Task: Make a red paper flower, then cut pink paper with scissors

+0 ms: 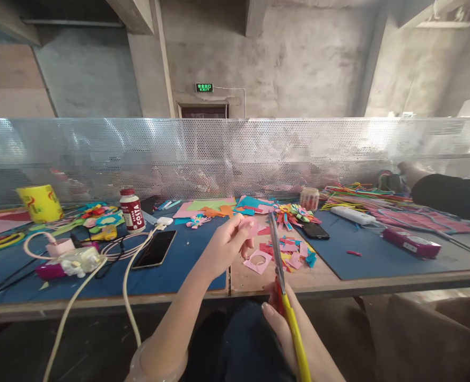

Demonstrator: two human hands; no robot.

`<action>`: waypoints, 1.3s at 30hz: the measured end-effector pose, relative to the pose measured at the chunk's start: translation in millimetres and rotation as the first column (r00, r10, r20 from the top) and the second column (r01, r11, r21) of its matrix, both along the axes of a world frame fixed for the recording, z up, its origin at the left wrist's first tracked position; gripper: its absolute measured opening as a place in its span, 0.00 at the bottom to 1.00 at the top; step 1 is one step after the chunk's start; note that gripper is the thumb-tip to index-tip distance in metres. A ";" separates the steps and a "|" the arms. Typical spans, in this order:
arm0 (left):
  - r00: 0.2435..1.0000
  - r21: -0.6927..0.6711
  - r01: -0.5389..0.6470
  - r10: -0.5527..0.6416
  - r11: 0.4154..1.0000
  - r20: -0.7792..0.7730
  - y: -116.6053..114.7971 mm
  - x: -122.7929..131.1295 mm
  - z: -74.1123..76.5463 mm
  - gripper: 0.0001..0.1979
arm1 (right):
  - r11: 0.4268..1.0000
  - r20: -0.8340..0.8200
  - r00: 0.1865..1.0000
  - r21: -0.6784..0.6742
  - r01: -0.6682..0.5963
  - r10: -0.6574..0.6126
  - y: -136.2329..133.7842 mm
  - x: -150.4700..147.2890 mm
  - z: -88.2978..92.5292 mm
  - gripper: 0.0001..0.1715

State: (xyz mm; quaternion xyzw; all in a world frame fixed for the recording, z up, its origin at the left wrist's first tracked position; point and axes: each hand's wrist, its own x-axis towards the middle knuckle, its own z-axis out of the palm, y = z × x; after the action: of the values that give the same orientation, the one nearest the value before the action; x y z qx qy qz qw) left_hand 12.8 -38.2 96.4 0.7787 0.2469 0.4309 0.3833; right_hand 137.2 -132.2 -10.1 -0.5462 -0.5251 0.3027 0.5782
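Observation:
Pinched in the fingers of my left hand [232, 239] is a small round piece of pink paper [249, 227]. My right hand [285, 318] grips a pair of scissors [277, 249] with yellow and red handles, blades pointing up and away from me. The blades look nearly closed and stand just right of the pink paper, apart from it. Below them on the table lies a pink paper square [258, 261] with a round hole in it. Colourful paper scraps [293, 253] are heaped beside that square.
A phone [154, 249], a Costa bottle [132, 210], a yellow tape roll [40, 203] and cables crowd the left. Paper flowers [294, 215] and a jar [309, 198] stand behind the scraps. Pipe cleaners [362, 196] and a power strip [412, 243] lie right, near another person's sleeve [452, 192].

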 end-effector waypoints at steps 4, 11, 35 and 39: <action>0.998 -0.049 0.058 -0.058 0.997 0.001 -5.2 0.6 2.1 0.13 | 0.996 -0.008 0.998 -0.075 -0.056 0.056 0.7 -2.2 6.5 0.23; 0.995 -0.045 0.097 -0.098 0.994 -0.008 -11.3 -1.9 5.2 0.13 | 0.991 0.025 0.998 -0.123 -0.052 0.056 -7.3 -2.1 17.6 0.27; 0.990 -0.090 0.139 -0.140 0.986 -0.007 -15.9 3.0 -0.7 0.11 | 0.993 0.090 0.993 -0.100 -0.063 0.072 -1.9 -0.3 8.8 0.24; 0.994 -0.066 0.102 -0.104 0.993 -0.025 -15.8 2.8 0.8 0.12 | 0.992 0.120 0.990 -0.113 -0.060 0.074 -3.4 0.2 9.9 0.24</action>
State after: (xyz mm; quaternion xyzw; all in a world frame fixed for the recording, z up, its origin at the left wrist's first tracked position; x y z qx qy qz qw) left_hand 15.6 -54.0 97.1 0.7837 0.2257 0.3910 0.4266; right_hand 137.3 -135.6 -0.2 -0.5767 -0.5609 0.3155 0.5033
